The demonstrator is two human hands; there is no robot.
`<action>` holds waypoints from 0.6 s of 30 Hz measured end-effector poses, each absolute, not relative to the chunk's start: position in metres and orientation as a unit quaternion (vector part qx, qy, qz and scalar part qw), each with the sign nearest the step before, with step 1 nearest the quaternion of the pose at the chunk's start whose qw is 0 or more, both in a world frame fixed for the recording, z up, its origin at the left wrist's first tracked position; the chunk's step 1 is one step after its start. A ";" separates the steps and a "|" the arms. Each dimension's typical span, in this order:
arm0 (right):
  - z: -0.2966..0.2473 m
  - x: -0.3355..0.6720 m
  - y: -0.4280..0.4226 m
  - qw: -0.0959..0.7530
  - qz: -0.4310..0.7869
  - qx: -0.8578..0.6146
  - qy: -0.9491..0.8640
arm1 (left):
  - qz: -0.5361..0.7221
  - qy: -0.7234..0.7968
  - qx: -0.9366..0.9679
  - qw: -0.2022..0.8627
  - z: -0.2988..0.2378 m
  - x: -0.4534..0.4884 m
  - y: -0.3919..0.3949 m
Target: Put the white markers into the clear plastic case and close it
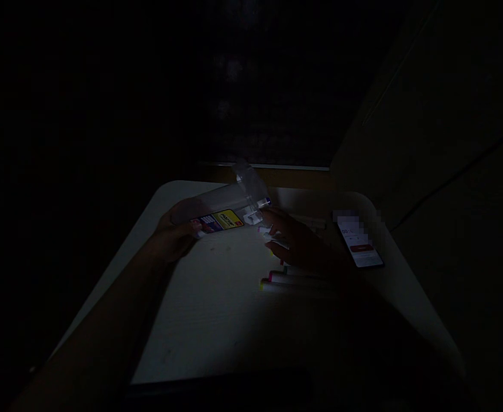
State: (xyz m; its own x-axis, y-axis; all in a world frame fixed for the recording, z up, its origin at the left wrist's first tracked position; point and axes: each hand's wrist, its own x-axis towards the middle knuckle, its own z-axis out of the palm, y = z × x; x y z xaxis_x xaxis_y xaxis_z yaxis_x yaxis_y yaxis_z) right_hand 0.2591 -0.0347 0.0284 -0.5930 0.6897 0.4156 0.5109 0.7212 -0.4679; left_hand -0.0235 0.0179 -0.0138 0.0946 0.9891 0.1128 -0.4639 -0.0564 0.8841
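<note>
My left hand (176,236) is wrapped around the closed end of a clear plastic case (217,200), which it holds tilted above the table. The case has a yellow and dark blue label (217,222), and its flap (251,182) stands open on the right. A white marker with a blue end (265,202) sticks out of that opening. Just below this marker, my right hand (292,236) has its fingers apart, the index fingertip close to or touching the marker. Several white markers with coloured ends, among them a pink-ended one (285,277) and a yellow-ended one (277,286), lie under and beside my right hand.
A lit phone (360,240) lies on the right of the white table (208,309). A dark edge (217,383) crosses the near side. A cable (457,174) runs along the right. The room is very dark, so much around the table cannot be made out.
</note>
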 end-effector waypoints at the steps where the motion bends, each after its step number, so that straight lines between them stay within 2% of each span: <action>1: 0.026 0.258 -0.034 0.297 0.155 -0.338 -0.880 | 0.589 0.314 0.422 0.613 -0.013 -0.023 0.017; 5: 0.028 0.254 -0.035 0.315 0.154 -0.360 -0.864 | 0.568 0.309 0.436 0.626 -0.010 -0.019 0.014; 8: 0.036 0.253 -0.038 0.337 0.105 -0.381 -0.855 | 0.558 0.303 0.445 0.631 -0.010 -0.018 0.013; 11: 0.040 0.254 -0.039 0.288 0.054 -0.378 -0.878 | 0.561 0.294 0.448 0.632 -0.012 -0.018 0.013; 14: 0.035 0.256 -0.036 0.220 0.066 -0.380 -0.896 | 0.556 0.309 0.442 0.632 -0.011 -0.018 0.013; 18: 0.030 0.260 -0.034 0.215 0.076 -0.378 -0.897 | 0.556 0.324 0.439 0.627 -0.007 -0.016 0.012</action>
